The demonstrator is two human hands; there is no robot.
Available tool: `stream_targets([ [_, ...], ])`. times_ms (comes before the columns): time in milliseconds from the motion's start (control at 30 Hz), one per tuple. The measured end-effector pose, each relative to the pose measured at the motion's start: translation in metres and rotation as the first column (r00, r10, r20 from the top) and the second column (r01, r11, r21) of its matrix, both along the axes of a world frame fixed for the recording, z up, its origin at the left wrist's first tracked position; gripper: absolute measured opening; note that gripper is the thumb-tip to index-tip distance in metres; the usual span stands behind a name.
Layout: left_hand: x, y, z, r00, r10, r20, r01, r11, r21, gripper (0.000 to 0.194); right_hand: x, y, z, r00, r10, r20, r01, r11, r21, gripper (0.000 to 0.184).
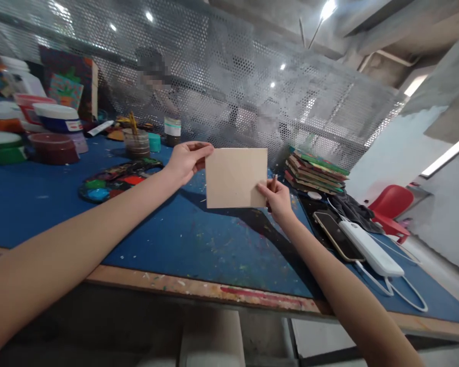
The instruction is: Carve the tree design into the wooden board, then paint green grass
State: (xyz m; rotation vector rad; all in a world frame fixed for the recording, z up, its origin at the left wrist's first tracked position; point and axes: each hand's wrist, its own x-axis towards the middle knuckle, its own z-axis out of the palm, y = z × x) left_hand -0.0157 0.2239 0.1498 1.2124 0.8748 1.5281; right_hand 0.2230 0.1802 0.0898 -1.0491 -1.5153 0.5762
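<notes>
A blank, pale tan rectangular board [235, 176] is held up above the blue table, its plain face toward me. My left hand [185, 162] pinches its upper left corner between thumb and fingers. At the lower right edge, my right hand [278, 198] grips the board with the thumb on its face and the fingers behind. A thin brown stick, like a pencil or brush handle [274, 181], pokes up from the right hand; most of it is hidden. Left of the board lies a paint palette [97, 194] with blue, green and red paint, partly behind my left forearm.
Paint tubs [53, 148] crowd the table's left side. A jar of brushes [136, 142] and a labelled jar [172, 131] stand behind the palette. At right are a stack of painted boards [315, 172], a phone [338, 236] and a white power bank [371, 248] with cables. The table's wooden edge [199, 288] runs in front.
</notes>
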Motion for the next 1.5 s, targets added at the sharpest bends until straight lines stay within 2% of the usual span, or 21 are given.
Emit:
stream_targets([
  [67,-0.003,0.003,-0.006,1.000,-0.001,0.029,0.002,0.999,-0.049,0.035,0.008,-0.001,0.006,0.992,-0.117,0.057,0.109,0.986,0.124,0.032],
  [167,-0.008,0.006,-0.014,0.998,-0.047,0.032,0.051,0.986,-0.158,0.037,0.017,-0.018,0.022,0.950,-0.274,0.147,0.215,0.920,0.328,0.026],
  [233,-0.012,0.007,-0.016,0.988,-0.152,0.007,0.148,0.952,-0.270,0.037,0.016,-0.041,0.032,0.917,-0.323,0.235,0.201,0.881,0.428,0.019],
  [300,-0.015,0.005,-0.014,0.946,-0.322,-0.022,0.288,0.872,-0.396,0.040,0.007,-0.073,0.035,0.853,-0.339,0.396,0.123,0.869,0.479,0.012],
  [333,-0.015,0.003,-0.012,0.910,-0.414,-0.035,0.355,0.819,-0.451,0.045,-0.002,-0.091,0.034,0.682,-0.404,0.609,0.038,0.852,0.522,0.015],
  [367,-0.015,-0.001,-0.011,0.867,-0.497,-0.048,0.411,0.765,-0.495,0.053,-0.012,-0.108,0.030,0.494,-0.447,0.746,-0.024,0.851,0.525,0.016],
  [400,-0.014,-0.005,-0.009,0.822,-0.565,-0.064,0.454,0.719,-0.526,0.059,-0.024,-0.124,0.026,0.361,-0.438,0.823,-0.071,0.867,0.493,0.014],
  [467,-0.010,-0.013,-0.008,0.747,-0.656,-0.109,0.501,0.663,-0.557,0.056,-0.048,-0.149,0.016,0.256,-0.313,0.915,-0.075,0.937,0.342,0.015],
  [533,-0.004,-0.020,-0.010,0.690,-0.704,-0.171,0.515,0.642,-0.568,0.038,-0.065,-0.160,0.011,0.358,-0.079,0.930,-0.084,0.990,0.116,0.017],
  [600,0.001,-0.023,-0.012,0.665,-0.710,-0.233,0.502,0.655,-0.564,0.028,-0.066,-0.156,0.015,0.558,0.122,0.821,-0.125,0.990,-0.063,0.022],
  [667,0.004,-0.022,-0.014,0.688,-0.667,-0.286,0.465,0.708,-0.531,0.028,-0.047,-0.140,0.025,0.726,0.086,0.683,-0.041,0.996,-0.082,0.023],
  [700,0.004,-0.020,-0.014,0.714,-0.628,-0.310,0.437,0.745,-0.503,0.030,-0.031,-0.129,0.029,0.749,-0.082,0.658,0.126,0.992,-0.019,0.020],
  [767,0.004,-0.016,-0.014,0.768,-0.536,-0.351,0.368,0.817,-0.443,0.033,0.008,-0.104,0.034,0.718,-0.263,0.645,0.323,0.946,0.026,0.021],
  [867,0.005,-0.011,-0.017,0.813,-0.415,-0.409,0.270,0.890,-0.367,0.034,0.059,-0.077,0.026,0.671,-0.376,0.639,0.482,0.876,0.009,0.010],
  [933,0.009,-0.010,-0.021,0.815,-0.360,-0.453,0.232,0.920,-0.315,0.034,0.075,-0.070,0.015,0.667,-0.417,0.617,0.522,0.853,0.011,0.009],
  [1033,0.018,-0.011,-0.028,0.793,-0.315,-0.522,0.221,0.946,-0.237,0.034,0.074,-0.067,0.002,0.732,-0.369,0.573,0.460,0.888,-0.017,0.025],
  [1133,0.025,-0.012,-0.034,0.767,-0.296,-0.569,0.235,0.955,-0.180,0.033,0.061,-0.057,-0.001,0.847,-0.139,0.513,0.263,0.949,-0.176,0.024],
  [1200,0.025,-0.010,-0.037,0.761,-0.281,-0.585,0.238,0.959,-0.152,0.033,0.055,-0.043,0.000,0.896,0.029,0.442,0.118,0.946,-0.302,0.022],
  [1267,0.024,-0.009,-0.038,0.760,-0.258,-0.597,0.228,0.965,-0.127,0.033,0.051,-0.024,0.000,0.925,0.111,0.363,0.032,0.930,-0.366,0.024],
  [1400,0.018,-0.004,-0.040,0.763,-0.191,-0.618,0.176,0.981,-0.086,0.032,0.049,0.008,0.001,0.978,-0.007,0.207,0.065,0.960,-0.274,0.031],
  [1500,0.015,-0.001,-0.041,0.781,-0.153,-0.606,0.136,0.988,-0.073,0.032,0.054,0.011,0.004,0.991,-0.056,0.120,0.079,0.977,-0.198,0.041],
])
